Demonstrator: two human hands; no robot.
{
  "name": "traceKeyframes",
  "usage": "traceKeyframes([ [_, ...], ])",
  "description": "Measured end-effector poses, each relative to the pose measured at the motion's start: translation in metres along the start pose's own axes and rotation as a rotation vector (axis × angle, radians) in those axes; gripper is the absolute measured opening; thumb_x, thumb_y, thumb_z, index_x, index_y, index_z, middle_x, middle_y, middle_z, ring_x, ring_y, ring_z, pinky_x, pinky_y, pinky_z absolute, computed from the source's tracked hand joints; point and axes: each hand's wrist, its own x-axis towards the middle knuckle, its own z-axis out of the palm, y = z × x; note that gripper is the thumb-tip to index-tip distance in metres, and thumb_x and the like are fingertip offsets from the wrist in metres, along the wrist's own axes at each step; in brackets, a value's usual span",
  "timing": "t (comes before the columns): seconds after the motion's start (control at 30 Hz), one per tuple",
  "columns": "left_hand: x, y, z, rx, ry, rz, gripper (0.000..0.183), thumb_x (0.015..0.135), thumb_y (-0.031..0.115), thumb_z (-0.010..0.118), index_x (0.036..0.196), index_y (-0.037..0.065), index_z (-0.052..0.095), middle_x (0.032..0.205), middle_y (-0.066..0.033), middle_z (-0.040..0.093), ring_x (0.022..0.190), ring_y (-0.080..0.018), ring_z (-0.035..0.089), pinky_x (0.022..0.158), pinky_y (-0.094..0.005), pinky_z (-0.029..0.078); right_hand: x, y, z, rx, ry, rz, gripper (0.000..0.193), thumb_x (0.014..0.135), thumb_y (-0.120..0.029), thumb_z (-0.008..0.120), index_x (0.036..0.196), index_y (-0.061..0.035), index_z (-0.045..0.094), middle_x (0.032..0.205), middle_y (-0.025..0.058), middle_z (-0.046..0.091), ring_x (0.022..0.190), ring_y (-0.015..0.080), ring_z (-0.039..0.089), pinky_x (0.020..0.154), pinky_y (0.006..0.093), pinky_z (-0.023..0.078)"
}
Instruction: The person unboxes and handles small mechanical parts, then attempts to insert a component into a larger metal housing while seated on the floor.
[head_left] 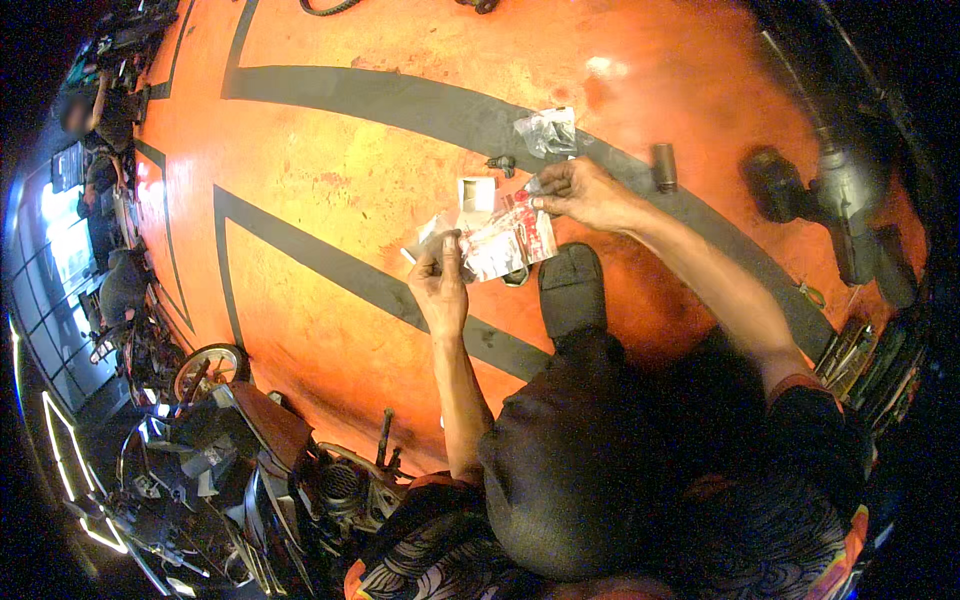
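A flat red-and-white printed packet (508,240), shiny like plastic, is stretched between my two hands above the orange floor. My left hand (440,282) pinches its left end, thumb on top. At the upper right corner, the closed fingertips of my right hand (592,196) grip the packet. Just beyond it is a small white box (477,194), its open side showing. A small dark metal part (502,165) lies behind the box. Farther off is a crumpled clear plastic bag (548,132). Part of a small dark object shows under the packet's lower edge.
My black shoe (572,285) is close to the packet. A brown cylinder (663,167) stands to the right, near a dark machine (840,190). Tools (850,360) lie at the right edge. Motorcycles (290,450) fill the lower left. A person (100,120) is at the far left.
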Motion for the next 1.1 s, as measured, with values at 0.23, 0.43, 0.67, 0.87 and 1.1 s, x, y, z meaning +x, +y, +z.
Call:
traceKeyframes([
  [0.23,-0.001,0.004,0.001,-0.319,-0.092,-0.129,0.035,0.090,0.013,0.060,0.118,-0.007,0.051,0.089,-0.0058,0.063,0.081,-0.0096,0.058,0.072,-0.0219,0.046,-0.008,-0.034,-0.002,-0.086,0.008,0.090,0.040,0.072,-0.038,0.077,0.085,-0.0016,0.068,0.079,0.0058,0.065,0.072,0.0136,0.058,0.067,0.0275,0.048],
  [0.43,0.003,-0.021,0.003,-0.583,-0.081,-0.152,0.029,0.090,0.008,0.059,0.116,-0.005,0.055,0.096,-0.0062,0.064,0.083,-0.0111,0.060,0.074,-0.0230,0.049,-0.006,-0.025,-0.010,0.358,-0.183,0.053,0.031,0.084,-0.023,0.068,0.102,0.0017,0.063,0.089,0.0047,0.064,0.077,0.0104,0.057,0.072,0.0265,0.049],
  [0.67,0.001,-0.007,0.004,-0.511,-0.045,-0.074,0.043,0.089,0.003,0.058,0.127,-0.010,0.045,0.108,-0.0123,0.063,0.094,-0.0156,0.061,0.083,-0.0246,0.048,-0.006,-0.024,-0.021,0.226,-0.149,0.007,0.038,0.077,-0.008,0.064,0.114,0.0021,0.060,0.100,0.0067,0.064,0.090,0.0146,0.059,0.084,0.0304,0.048],
  [0.87,-0.002,0.006,0.010,-0.217,0.083,-0.006,0.024,0.088,0.011,0.064,0.105,-0.005,0.057,0.076,-0.0006,0.057,0.065,-0.0064,0.049,0.058,-0.0208,0.041,-0.002,-0.004,-0.011,0.094,-0.028,-0.027,0.027,0.081,-0.015,0.065,0.101,0.0013,0.062,0.083,0.0026,0.063,0.073,0.0088,0.054,0.065,0.0274,0.047],
  [1.1,-0.003,0.009,0.011,-0.115,0.049,0.095,0.022,0.095,0.018,0.051,0.105,-0.002,0.053,0.066,0.0044,0.046,0.054,-0.0047,0.039,0.048,-0.0211,0.035,-0.009,-0.015,0.004,-0.051,-0.093,-0.092,0.028,0.082,-0.017,0.060,0.102,0.0030,0.063,0.089,0.0090,0.066,0.076,0.0141,0.058,0.071,0.0312,0.049],
])
